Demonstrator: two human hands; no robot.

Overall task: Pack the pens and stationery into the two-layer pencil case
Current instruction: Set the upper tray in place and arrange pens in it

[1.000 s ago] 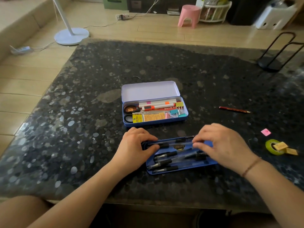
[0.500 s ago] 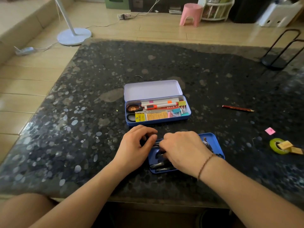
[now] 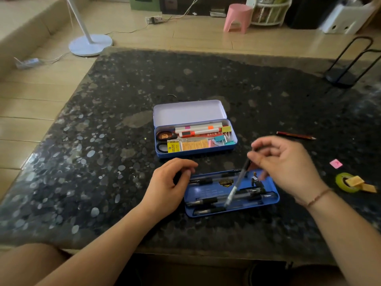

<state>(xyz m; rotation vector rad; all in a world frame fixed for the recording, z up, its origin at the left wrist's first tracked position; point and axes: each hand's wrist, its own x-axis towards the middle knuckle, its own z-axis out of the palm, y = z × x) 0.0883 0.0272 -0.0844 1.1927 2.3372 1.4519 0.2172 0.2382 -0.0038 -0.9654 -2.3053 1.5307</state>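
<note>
dark speckled table (image 3: 123,162), wood floor (image 3: 31,104), pink stool (image 3: 237,17) behind.

The counter (image 3: 206,79) is showing black stone speckled with pale grey flecks. On it, the blue pencil case (image 3: 195,150) is displaying a white-lined lid. Nearer than the case, a blue tray (image 3: 208,190) is carrying black pens. Right of the case, a red pencil (image 3: 294,135), pink note (image 3: 335,163) and yellow-green tape roll (image 3: 343,183) are lying.

Speckled table (image 3: 115,153) bears pencil case (image 3: 193,139), tray (image 3: 208,191), pencil (image 3: 294,135), tape (image 3: 344,182).
</note>
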